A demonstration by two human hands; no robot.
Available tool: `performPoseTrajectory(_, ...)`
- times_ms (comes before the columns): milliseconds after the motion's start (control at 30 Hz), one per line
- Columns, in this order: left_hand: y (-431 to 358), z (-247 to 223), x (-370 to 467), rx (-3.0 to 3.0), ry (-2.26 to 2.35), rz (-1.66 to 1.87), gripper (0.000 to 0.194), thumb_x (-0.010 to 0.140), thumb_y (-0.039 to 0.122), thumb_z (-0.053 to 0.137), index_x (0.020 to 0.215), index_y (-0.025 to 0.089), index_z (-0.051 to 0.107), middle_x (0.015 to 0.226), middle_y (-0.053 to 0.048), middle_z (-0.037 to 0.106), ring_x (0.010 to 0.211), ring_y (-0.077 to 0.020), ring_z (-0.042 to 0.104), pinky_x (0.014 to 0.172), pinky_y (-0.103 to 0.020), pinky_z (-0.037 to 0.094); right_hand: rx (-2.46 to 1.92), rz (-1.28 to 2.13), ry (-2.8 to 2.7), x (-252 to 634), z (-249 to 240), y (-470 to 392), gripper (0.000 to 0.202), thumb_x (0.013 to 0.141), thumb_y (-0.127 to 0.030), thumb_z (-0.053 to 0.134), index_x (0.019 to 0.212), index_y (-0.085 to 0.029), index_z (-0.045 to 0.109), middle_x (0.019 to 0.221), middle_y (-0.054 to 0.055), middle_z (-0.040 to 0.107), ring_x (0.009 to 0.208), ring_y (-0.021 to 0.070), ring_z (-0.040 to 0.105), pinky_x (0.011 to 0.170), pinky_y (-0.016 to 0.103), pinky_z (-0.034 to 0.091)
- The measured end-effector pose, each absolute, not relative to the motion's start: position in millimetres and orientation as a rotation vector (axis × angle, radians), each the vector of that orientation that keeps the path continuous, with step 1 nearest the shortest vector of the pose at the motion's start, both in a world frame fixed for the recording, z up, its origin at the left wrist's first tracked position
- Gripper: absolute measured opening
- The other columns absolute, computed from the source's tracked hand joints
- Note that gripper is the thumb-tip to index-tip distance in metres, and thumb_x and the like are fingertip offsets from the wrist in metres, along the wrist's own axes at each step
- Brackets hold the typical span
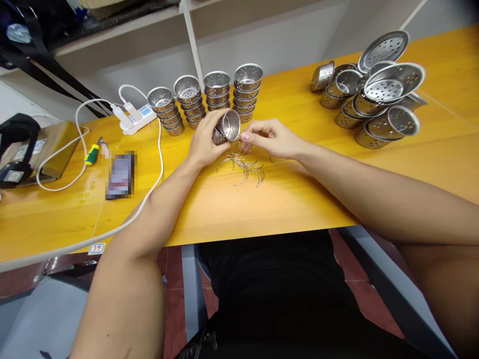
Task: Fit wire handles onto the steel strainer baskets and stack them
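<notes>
My left hand [205, 137] is wrapped round a small perforated metal cup [229, 125], tilted so that its mouth faces right and towards me. A thin curved wire seems to cross the cup's mouth. At the rim on the right, the thumb and fingers of my right hand [267, 137] are pinched together on what looks like the end of that wire. Its exact seat at the rim is too small to make out. Just below both hands, several loose curved wires [245, 167] lie in a heap on the yellow table [284, 204].
Behind my hands stand stacks of perforated cups [249, 92]. More cups [377, 107] are piled at the right. On the left are a power strip [138, 119], a white cable [161, 159], a screwdriver [92, 154], a phone [120, 175] and headphones [17, 149] by a cardboard box [56, 154].
</notes>
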State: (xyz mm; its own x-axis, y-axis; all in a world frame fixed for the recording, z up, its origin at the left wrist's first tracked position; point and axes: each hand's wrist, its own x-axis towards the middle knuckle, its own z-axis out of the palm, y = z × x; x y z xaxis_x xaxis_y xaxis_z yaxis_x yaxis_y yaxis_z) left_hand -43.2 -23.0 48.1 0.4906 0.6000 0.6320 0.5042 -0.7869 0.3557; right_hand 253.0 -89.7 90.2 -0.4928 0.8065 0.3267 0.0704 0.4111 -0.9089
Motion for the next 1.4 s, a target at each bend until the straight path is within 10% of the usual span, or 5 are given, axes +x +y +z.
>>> performPoseTrajectory(367, 1, 23, -45, 2.346, 0.88, 1.314, 0.12, 0.088, 0.117, 0.087, 0.17, 0.031, 0.067, 0.163, -0.014, 0.084, 0.16, -0.0444, 0.083, 0.147, -0.069, 0.064, -0.956, 0.386, -2.495, 281, 75, -74, 0.054, 0.116, -0.075, 0.078, 0.131, -0.024, 0.091, 0.142, 0.023, 0.083, 0.124, 0.0473, 0.081, 0.117, 0.066, 0.066)
performPoseTrajectory(667, -37, 50, -32, 2.338, 0.939, 1.078, 0.12, 0.09, 0.118, 0.083, 0.169, 0.029, 0.072, 0.164, -0.019, 0.087, 0.158, -0.0453, 0.084, 0.141, -0.069, 0.067, -0.777, 0.451, -2.171, 271, 82, -85, 0.044, 0.116, -0.063, 0.091, 0.148, -0.033, 0.084, 0.164, 0.017, 0.073, 0.141, 0.0419, 0.076, 0.127, 0.061, 0.066)
performPoseTrajectory(1167, -22, 28, -44, 2.326, 1.022, 1.066, 0.126, 0.089, 0.112, 0.092, 0.175, 0.026, 0.06, 0.167, -0.023, 0.083, 0.153, -0.0407, 0.086, 0.133, -0.06, 0.071, -0.914, 0.377, -1.872, 297, 105, -69, 0.042, 0.116, -0.076, 0.09, 0.117, -0.034, 0.086, 0.125, 0.017, 0.084, 0.113, 0.0371, 0.071, 0.115, 0.057, 0.063)
performPoseTrajectory(1400, -37, 40, -41, 2.27, 1.036, 1.059, 0.121, 0.083, 0.107, 0.098, 0.165, 0.024, 0.067, 0.16, -0.021, 0.085, 0.145, -0.0398, 0.088, 0.13, -0.056, 0.073, -0.93, -0.007, -1.975, 329, 155, -8, 0.021, 0.129, -0.042, 0.074, 0.126, -0.029, 0.09, 0.132, 0.017, 0.087, 0.11, 0.0282, 0.073, 0.107, 0.049, 0.058)
